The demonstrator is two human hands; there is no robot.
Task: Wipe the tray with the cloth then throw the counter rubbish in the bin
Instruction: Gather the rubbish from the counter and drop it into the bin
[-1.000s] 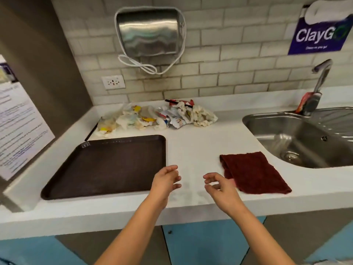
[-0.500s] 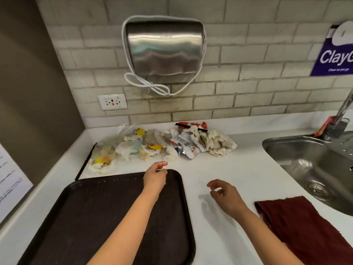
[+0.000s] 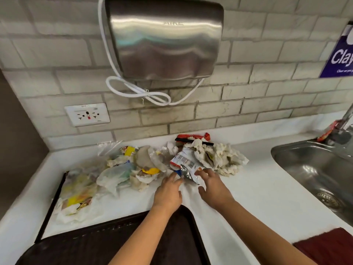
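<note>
Reaching over the far edge of the tray (image 3: 118, 243), both hands meet at the front of the rubbish (image 3: 145, 167), which is heaped along the back of the counter (image 3: 254, 190) against the tiled wall. Left hand (image 3: 168, 194): fingers straight and close together, tips at the lower edge of a crumpled foil wrapper (image 3: 186, 166); whether they touch it, cannot tell. Right hand (image 3: 213, 188): fingers spread wide, index tip on or just at the same wrapper, thumb out to the side. Neither hand grips anything yet. Judgement: the two hands flank the wrapper to gather the pile from both sides, so the rubbish step seems to be in hand.

Tray lies nearest the person, dark brown, nothing visible on the part in view; the forearms cover some of it. Cloth (image 3: 328, 247), dark red, lies flat at the near right of the counter, well apart from both hands, untouched. No sign here that the tray has been wiped; cannot tell.

Sink (image 3: 294, 159), steel, at far right: basin shows only its drain, nothing in it. A red wrapper (image 3: 327, 131) sits at the tap's base. No bin in view.

Pile holds tissues, clear bags, yellow scraps, a black straw.
</note>
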